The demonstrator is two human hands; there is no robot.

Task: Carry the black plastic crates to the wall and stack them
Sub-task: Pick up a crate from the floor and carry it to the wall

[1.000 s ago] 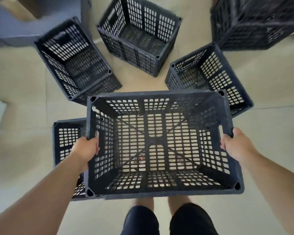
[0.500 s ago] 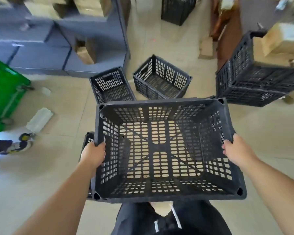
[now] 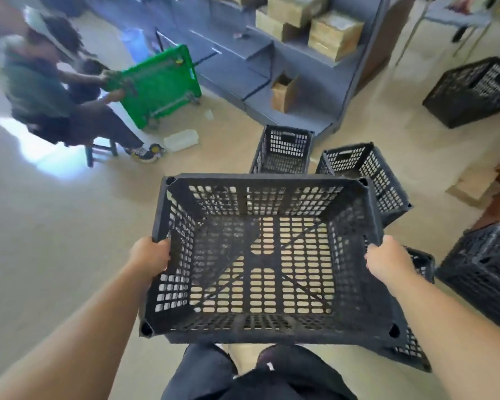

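Note:
I hold an empty black plastic crate [image 3: 267, 255] in the air in front of my waist, its open top toward me. My left hand [image 3: 148, 257] grips its left rim and my right hand [image 3: 387, 259] grips its right rim. Beyond it, two black crates stand on the floor, one [image 3: 283, 150] straight ahead and one [image 3: 367, 174] to its right. Another crate [image 3: 416, 342] lies partly hidden under the carried one at the lower right. A larger black crate [image 3: 482, 281] stands at the right edge, and one more [image 3: 471, 92] sits farther back on the right.
A grey shelf unit [image 3: 272, 53] with cardboard boxes [image 3: 334, 33] stands ahead. At the upper left a person [image 3: 55, 90] sits on a stool beside a green cart [image 3: 159, 82]. A white container [image 3: 181, 140] lies on the beige floor [image 3: 55, 241].
The view has swung to the left with the crate still held by both hands. The floor crates have slid to the right, and the seated person and green cart have come into view.

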